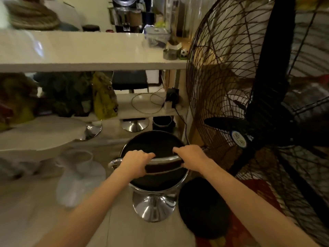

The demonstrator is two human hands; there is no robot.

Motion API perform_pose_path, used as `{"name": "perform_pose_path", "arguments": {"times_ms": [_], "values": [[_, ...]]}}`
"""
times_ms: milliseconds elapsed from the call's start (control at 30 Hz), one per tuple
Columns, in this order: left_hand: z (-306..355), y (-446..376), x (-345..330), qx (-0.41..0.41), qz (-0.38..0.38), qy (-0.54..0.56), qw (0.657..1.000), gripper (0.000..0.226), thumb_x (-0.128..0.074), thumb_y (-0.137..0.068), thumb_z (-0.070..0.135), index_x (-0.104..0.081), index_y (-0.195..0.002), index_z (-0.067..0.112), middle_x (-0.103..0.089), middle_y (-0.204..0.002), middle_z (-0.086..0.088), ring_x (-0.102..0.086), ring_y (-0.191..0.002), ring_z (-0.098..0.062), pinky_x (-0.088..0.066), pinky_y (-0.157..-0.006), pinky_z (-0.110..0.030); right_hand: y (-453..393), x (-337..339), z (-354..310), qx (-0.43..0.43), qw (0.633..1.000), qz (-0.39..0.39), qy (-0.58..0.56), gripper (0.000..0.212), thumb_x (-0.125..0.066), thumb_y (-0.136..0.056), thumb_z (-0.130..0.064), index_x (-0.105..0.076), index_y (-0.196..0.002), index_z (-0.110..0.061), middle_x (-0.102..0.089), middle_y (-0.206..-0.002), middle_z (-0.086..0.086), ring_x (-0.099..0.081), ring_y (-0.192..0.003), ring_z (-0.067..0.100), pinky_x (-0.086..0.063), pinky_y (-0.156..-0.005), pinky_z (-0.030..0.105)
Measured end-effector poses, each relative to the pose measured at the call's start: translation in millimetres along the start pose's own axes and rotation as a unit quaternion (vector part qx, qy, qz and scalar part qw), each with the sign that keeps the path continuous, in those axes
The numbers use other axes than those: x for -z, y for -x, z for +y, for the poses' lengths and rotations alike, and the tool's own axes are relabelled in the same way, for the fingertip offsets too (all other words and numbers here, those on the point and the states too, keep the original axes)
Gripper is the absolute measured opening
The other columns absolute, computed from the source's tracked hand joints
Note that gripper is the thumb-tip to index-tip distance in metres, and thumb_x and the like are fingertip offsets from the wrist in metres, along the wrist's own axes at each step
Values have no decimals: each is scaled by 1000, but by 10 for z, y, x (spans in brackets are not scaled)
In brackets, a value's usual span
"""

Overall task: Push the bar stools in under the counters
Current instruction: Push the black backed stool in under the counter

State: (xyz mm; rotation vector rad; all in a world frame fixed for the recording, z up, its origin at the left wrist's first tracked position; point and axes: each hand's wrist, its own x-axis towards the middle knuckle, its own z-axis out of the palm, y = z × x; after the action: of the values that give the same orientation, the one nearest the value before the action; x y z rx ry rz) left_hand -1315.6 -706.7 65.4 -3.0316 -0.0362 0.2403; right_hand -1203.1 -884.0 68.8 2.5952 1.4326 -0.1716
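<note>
Short of the desk (pixel 89 50): black stool (pixel 153 145) still outside, left hand (pixel 137 163) and right hand (pixel 191 157) clamped on its chrome backrest (pixel 164 158); push remaining.

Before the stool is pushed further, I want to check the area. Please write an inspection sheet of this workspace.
Surface: white counter, mostly bare at the near edge; pale floor.
Job's things: black bar stool with chrome backrest bar, not yet under the counter; two chrome stool bases already beneath.
Clutter: yellow bag on the lower shelf, clear plastic bag on the floor, small tin on the counter.
Hands: left hand and right hand both grip the backrest bar.
Cables: black cable hanging from a plug adapter.
Surroundings: large standing fan close on the right.
</note>
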Motion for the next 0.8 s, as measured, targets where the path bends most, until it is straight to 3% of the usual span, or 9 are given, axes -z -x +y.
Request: {"name": "perform_pose_path", "arguments": {"times_ms": [200, 367, 533, 800], "values": [[105, -32, 15, 67, 3, -16, 998, 18, -56, -87, 14, -54, -104, 18, -67, -95, -3, -64, -86, -24, -49, -68, -34, -105, -82, 28, -16, 999, 27, 34, 22, -59, -88, -19, -55, -109, -22, -65, -96, 3, -62, -88, 23, -44, -67, 34], [138, -189, 53, 87, 12, -10, 996, 19, -55, -87, 15, -54, -106, 18, -66, -94, -3, -64, -85, -23, -41, -63, -31, -206, -46, 191, -13, 998, 42, 40, 18, -58, -88, -21, -57, -106, -23, -66, -96, 0, -62, -89, 21, -38, -67, 31], [109, -321, 11, 100, 11, -4, 995, 19, -54, -88, 15, -54, -108, 17, -67, -96, -4, -64, -87, -25, -40, -64, -32, -361, -62, 303, 4, 997, 66, 44, 20, -56, -89, -21, -56, -109, -21, -66, -97, 0, -62, -91, 20, -42, -75, 32], [-365, -589, 20, 117, 26, -3, 993, 19, -56, -89, 16, -54, -108, 18, -67, -93, -3, -65, -85, -23, -37, -61, -29, -930, 7, 317, 21, 994, 106, 27, 26, -58, -89, -22, -55, -114, -20, -66, -103, 1, -62, -97, 22, -43, -81, 34]]}}
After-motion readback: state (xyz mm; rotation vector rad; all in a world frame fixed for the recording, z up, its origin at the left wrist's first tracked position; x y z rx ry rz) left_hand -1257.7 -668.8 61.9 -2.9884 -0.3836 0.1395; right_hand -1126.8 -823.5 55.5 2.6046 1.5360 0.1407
